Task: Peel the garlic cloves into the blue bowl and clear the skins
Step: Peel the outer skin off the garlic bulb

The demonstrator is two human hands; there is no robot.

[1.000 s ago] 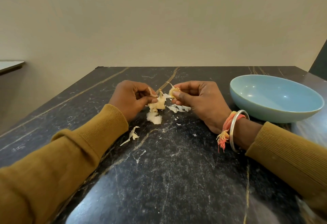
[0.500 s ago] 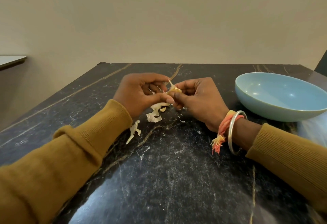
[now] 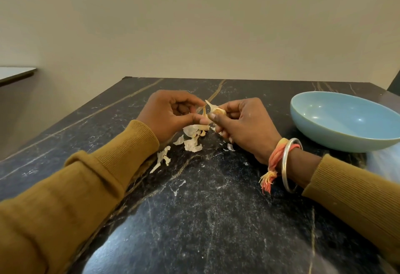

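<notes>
step: peeling; right hand grips garlic clove, left hand pinches its skin.
next: likely strip skin, drop clove in blue bowl, far right.

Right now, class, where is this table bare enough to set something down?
Bare: black marble table nearest the camera, between the mustard sleeves, and its far-left corner. Crowded: white garlic skins mid-table; light-blue bowl at right.

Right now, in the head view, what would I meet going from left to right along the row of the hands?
Left hand → garlic clove → right hand → silver bangle → blue bowl. The garlic skins overlap the hands, so I omit them.
</notes>
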